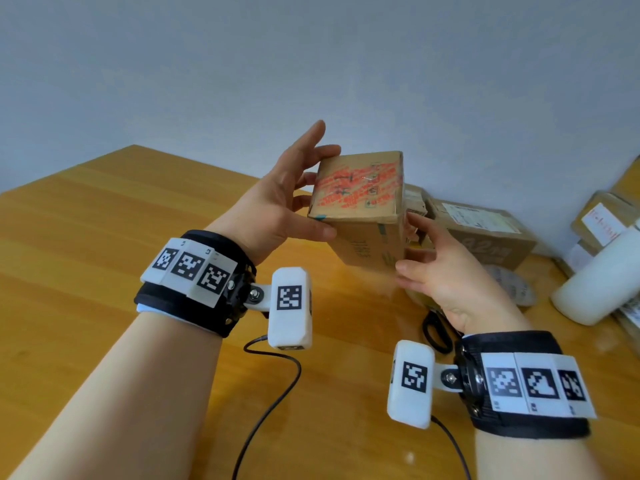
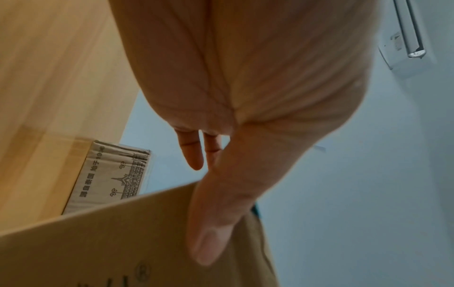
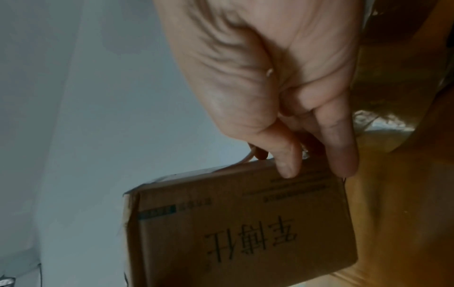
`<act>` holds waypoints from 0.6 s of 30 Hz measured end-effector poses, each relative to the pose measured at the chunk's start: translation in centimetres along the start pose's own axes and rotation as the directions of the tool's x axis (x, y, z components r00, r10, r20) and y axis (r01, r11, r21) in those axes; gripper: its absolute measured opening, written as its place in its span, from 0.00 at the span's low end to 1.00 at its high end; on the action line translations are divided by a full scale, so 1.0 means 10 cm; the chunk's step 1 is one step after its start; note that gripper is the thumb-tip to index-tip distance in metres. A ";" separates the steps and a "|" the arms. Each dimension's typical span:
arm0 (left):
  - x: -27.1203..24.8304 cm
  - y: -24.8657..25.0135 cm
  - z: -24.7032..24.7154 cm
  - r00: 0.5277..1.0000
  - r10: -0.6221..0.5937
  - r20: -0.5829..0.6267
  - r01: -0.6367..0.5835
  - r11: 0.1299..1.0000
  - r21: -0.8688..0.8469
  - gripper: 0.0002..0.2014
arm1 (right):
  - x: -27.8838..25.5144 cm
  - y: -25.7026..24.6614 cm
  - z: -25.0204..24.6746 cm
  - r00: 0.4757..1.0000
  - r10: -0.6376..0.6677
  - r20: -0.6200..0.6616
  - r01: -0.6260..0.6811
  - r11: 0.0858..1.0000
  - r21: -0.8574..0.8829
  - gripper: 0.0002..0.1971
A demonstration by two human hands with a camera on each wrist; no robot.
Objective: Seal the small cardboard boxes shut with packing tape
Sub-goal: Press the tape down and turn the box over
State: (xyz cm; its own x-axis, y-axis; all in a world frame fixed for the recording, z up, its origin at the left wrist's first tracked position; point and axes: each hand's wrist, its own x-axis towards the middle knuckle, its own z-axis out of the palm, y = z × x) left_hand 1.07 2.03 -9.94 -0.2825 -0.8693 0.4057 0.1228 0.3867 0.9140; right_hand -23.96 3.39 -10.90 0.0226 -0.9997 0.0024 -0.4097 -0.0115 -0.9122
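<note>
I hold a small cardboard box up above the wooden table. Its top face carries clear tape with red print. My left hand grips its left side, thumb on the front face and fingers spread along the far side. In the left wrist view the thumb lies flat on the cardboard. My right hand holds the right edge with curled fingers. In the right wrist view my right thumb tip and a fingertip sit at the edge of the box, which shows dark printed characters.
More cardboard boxes lie at the back right by the wall, with a white cylinder beside them. A clear tape roll and black scissor handles lie under my right hand. A printed pale box rests on the table.
</note>
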 end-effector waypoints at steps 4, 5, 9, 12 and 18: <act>0.00 0.00 -0.02 1.000 -0.006 -0.006 0.006 0.999 -0.035 0.60 | 0.02 -0.02 -0.01 0.998 -0.021 -0.063 0.022 1.000 0.004 0.38; 0.00 -0.01 -0.02 1.000 -0.017 -0.024 0.016 0.998 -0.060 0.59 | 0.02 -0.03 -0.02 0.996 -0.025 -0.082 0.027 0.999 0.019 0.38; -0.03 -0.05 -0.05 0.985 -0.075 -0.155 0.048 0.984 -0.169 0.49 | 0.00 -0.10 -0.07 0.979 -0.060 -0.196 0.080 0.993 0.091 0.37; -0.03 -0.09 -0.07 0.966 -0.126 -0.228 0.072 0.970 -0.231 0.41 | -0.04 -0.15 -0.10 0.967 -0.096 -0.235 0.126 0.985 0.115 0.34; 0.02 -0.12 -0.03 0.904 -0.311 -0.293 0.240 0.937 -0.254 0.22 | -0.06 -0.18 -0.13 0.961 -0.200 -0.193 0.231 0.961 0.153 0.35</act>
State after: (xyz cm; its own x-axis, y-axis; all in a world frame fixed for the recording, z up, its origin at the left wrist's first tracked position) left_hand 1.12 1.34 -10.96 -0.0152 -0.9964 0.0836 0.2890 0.0757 0.9543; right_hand -24.42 3.97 -8.73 -0.0727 -0.9618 0.2641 -0.2489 -0.2389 -0.9386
